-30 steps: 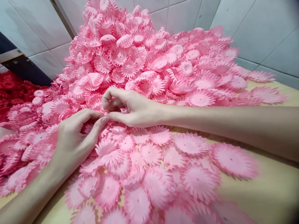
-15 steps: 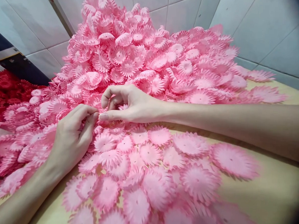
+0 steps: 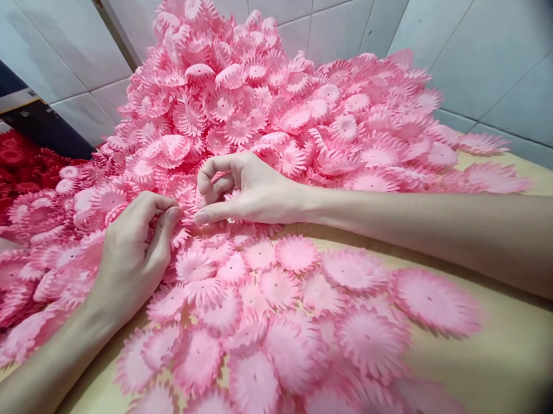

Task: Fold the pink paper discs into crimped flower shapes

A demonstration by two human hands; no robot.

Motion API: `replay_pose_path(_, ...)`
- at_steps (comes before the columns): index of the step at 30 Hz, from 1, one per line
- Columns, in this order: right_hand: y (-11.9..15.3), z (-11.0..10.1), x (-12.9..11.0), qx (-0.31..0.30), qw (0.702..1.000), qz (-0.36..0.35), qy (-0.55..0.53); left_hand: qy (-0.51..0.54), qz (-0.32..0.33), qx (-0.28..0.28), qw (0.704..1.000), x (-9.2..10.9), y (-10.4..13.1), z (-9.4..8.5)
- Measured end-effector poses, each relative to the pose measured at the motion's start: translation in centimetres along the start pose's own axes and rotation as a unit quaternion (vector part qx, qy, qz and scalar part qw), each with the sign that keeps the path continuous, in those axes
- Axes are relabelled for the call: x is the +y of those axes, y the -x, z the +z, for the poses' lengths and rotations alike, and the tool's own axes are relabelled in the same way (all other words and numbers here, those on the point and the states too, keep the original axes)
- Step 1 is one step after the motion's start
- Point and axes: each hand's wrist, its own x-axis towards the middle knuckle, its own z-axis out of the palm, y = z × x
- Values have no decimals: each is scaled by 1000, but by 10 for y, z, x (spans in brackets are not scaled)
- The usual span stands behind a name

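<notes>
Pink fringed fabric petals, round with a small hole in the middle, lie in a pile and spread loosely over the table. My left hand is closed in a pinch, thumb against forefinger, above the pile's near edge. Whatever its fingertips hold is too small to make out. Just to its right, my right hand has curled fingers, with the thumb and forefinger apart. A bit of pink shows between them, and I cannot tell whether it is held or lies behind. A gap separates the two hands.
Tiled walls rise behind the pile and on the right. Red petals are heaped at the far left, below a dark blue object. Single pink petals lie flat across the near tabletop.
My right hand has drawn slightly to the right, and the gap between its thumb tip and my left fingertips has widened. My left hand stays almost where it was, still pinched.
</notes>
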Motion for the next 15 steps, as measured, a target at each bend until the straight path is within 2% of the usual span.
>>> replay_pose_path(4,-1,1,-1,8,1000,-9,14,-25,18,54,998,-1,-2,3)
replay_pose_path(7,-2,2,-1,4,1000,-11,5,-18,1,69,997,1,-2,3)
replay_pose_path(12,-2,1,1,-4,1000,-22,-16,65,-54,36,996,4,-2,1)
replay_pose_path(15,-1,1,1,-8,999,-31,-27,66,-52,17,996,4,-1,0)
